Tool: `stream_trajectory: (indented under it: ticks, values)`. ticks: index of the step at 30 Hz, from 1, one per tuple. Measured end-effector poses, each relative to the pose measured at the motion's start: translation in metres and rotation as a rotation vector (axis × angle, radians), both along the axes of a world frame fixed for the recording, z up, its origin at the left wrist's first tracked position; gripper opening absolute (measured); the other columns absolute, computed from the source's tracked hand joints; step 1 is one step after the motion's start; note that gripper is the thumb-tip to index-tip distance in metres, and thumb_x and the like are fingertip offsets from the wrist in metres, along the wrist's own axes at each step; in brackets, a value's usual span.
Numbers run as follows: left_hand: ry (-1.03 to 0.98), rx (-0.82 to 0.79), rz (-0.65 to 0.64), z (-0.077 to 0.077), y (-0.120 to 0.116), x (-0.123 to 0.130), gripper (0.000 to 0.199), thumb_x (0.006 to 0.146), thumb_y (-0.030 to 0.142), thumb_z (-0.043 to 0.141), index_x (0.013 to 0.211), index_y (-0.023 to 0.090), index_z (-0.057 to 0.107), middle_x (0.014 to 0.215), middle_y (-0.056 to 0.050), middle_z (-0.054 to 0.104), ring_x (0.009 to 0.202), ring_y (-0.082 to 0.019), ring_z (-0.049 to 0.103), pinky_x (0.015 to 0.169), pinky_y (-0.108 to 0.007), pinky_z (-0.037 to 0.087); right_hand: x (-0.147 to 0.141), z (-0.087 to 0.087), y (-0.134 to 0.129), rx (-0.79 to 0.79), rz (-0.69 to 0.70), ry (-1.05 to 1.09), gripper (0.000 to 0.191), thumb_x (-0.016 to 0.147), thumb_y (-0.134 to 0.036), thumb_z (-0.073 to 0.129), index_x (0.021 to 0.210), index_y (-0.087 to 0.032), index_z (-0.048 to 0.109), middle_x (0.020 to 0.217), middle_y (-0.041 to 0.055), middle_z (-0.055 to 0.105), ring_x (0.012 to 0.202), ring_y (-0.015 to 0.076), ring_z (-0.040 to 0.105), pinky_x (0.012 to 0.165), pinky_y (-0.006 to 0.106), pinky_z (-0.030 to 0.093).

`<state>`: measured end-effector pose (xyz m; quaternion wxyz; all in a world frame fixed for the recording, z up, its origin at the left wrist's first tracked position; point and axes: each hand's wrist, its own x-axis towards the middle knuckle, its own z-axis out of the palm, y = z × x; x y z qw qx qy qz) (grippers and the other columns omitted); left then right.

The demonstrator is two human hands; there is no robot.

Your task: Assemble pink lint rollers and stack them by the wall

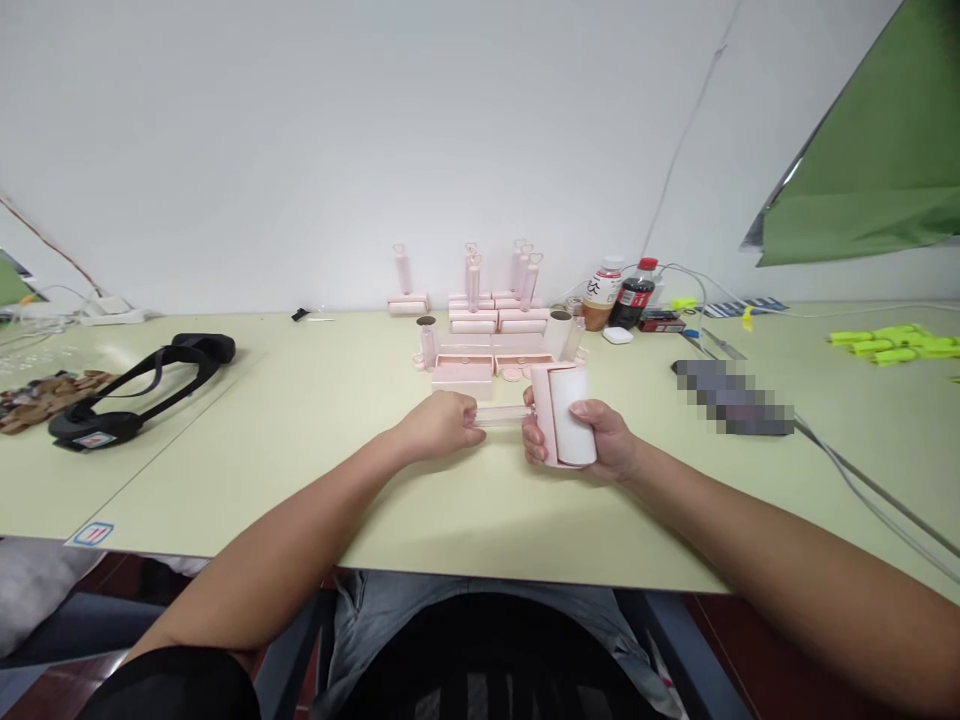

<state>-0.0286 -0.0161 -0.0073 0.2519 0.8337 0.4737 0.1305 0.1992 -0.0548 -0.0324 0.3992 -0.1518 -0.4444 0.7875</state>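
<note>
My right hand (592, 438) is wrapped round a lint roller (574, 415), a white sticky roll in a pale pink cover, above the near part of the table. A clear pink handle (501, 415) runs left from the roller's cover. At its far end, my left hand (442, 425) is closed round it. Whether the handle is fixed to the cover is hidden by my right fingers. Just beyond my hands lie a pink box-like cover (461, 380) and open pink covers (525, 364).
Several finished-looking pink lint rollers (474, 322) stand in rows by the wall, handles up. Two drink bottles (634, 295) are right of them. A blurred dark device (731, 400) and yellow-green plastic pieces (892, 343) lie right. On the left is a black headset (142, 390).
</note>
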Motion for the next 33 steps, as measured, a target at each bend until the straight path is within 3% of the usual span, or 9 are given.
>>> stream_trajectory:
  ticks: [5,8,13,17,19,21,24,28,33]
  values:
    - [-0.068,0.080,0.180,-0.012,0.003,0.006,0.023,0.072,0.025,0.062,0.063,0.021,0.042,0.061,0.003,0.051,0.059,-0.015,0.047,0.056,-0.026,0.033,0.001,-0.008,0.011,-0.024,-0.055,-0.009,0.043,0.073,-0.042,0.066,0.107,-0.019,0.053,0.075,0.0033,0.067,0.064,0.0173,0.062,0.067,0.032,0.046]
    - [-0.136,0.198,0.181,-0.016,0.004,0.004,0.017,0.075,0.024,0.060,0.073,0.022,0.044,0.066,0.003,0.054,0.063,-0.016,0.049,0.059,-0.026,0.033,0.002,-0.006,0.016,-0.034,-0.060,-0.005,0.044,0.073,-0.044,0.065,0.106,-0.019,0.053,0.076,0.0041,0.067,0.064,0.0176,0.062,0.067,0.033,0.046]
    - [-0.300,0.132,0.039,-0.015,0.011,-0.005,0.022,0.076,0.030,0.061,0.091,0.023,0.047,0.068,0.006,0.050,0.061,-0.014,0.046,0.059,-0.025,0.035,0.007,0.008,0.012,-0.024,-0.050,-0.033,0.047,0.073,-0.049,0.063,0.108,-0.019,0.052,0.079,0.0050,0.066,0.067,0.0195,0.062,0.068,0.037,0.049]
    - [-0.351,0.046,-0.066,-0.018,0.013,-0.005,0.025,0.081,0.040,0.059,0.073,0.019,0.047,0.067,0.004,0.047,0.062,-0.012,0.043,0.059,-0.025,0.034,0.008,0.022,0.001,-0.087,-0.006,-0.076,0.063,0.074,-0.065,0.052,0.120,-0.021,0.051,0.097,0.0093,0.068,0.083,0.0268,0.066,0.075,0.048,0.051]
    - [-0.387,-0.040,-0.129,-0.022,0.010,-0.001,0.032,0.082,0.045,0.059,0.069,0.018,0.047,0.065,0.004,0.044,0.061,-0.011,0.042,0.058,-0.025,0.034,0.006,0.026,-0.003,-0.089,-0.019,-0.103,0.064,0.074,-0.063,0.054,0.124,-0.023,0.049,0.102,0.0098,0.069,0.091,0.0293,0.066,0.080,0.051,0.050]
    - [-0.415,-0.147,-0.214,-0.027,0.004,0.006,0.036,0.084,0.050,0.057,0.070,0.018,0.049,0.064,0.004,0.044,0.059,-0.011,0.041,0.057,-0.024,0.033,0.003,0.024,-0.006,-0.026,-0.066,-0.144,0.063,0.073,-0.053,0.063,0.127,-0.024,0.049,0.097,0.0080,0.070,0.089,0.0281,0.067,0.083,0.050,0.049]
    - [-0.398,-0.216,-0.301,-0.029,-0.006,0.015,0.040,0.087,0.055,0.051,0.075,0.017,0.052,0.065,0.003,0.045,0.060,-0.011,0.042,0.056,-0.025,0.034,-0.002,0.012,-0.004,0.122,-0.179,-0.241,0.058,0.073,-0.040,0.074,0.124,-0.023,0.052,0.068,0.0000,0.065,0.068,0.0197,0.063,0.073,0.039,0.049]
    - [-0.247,0.024,-0.340,-0.014,-0.008,0.010,0.043,0.081,0.060,0.059,0.086,0.018,0.057,0.080,-0.001,0.056,0.074,-0.017,0.052,0.068,-0.029,0.042,-0.005,0.000,0.004,0.220,-0.391,-0.340,0.045,0.073,-0.041,0.077,0.109,-0.020,0.061,0.056,-0.0057,0.050,0.050,0.0123,0.048,0.054,0.029,0.040]
    - [-0.150,0.288,-0.279,0.001,0.015,-0.020,0.047,0.081,0.055,0.061,0.115,0.022,0.059,0.117,-0.008,0.059,0.108,-0.025,0.054,0.093,-0.037,0.044,-0.001,0.005,0.011,0.325,-0.633,-0.461,0.040,0.065,-0.049,0.081,0.084,-0.017,0.066,0.067,-0.0001,0.058,0.056,0.0126,0.049,0.055,0.029,0.042]
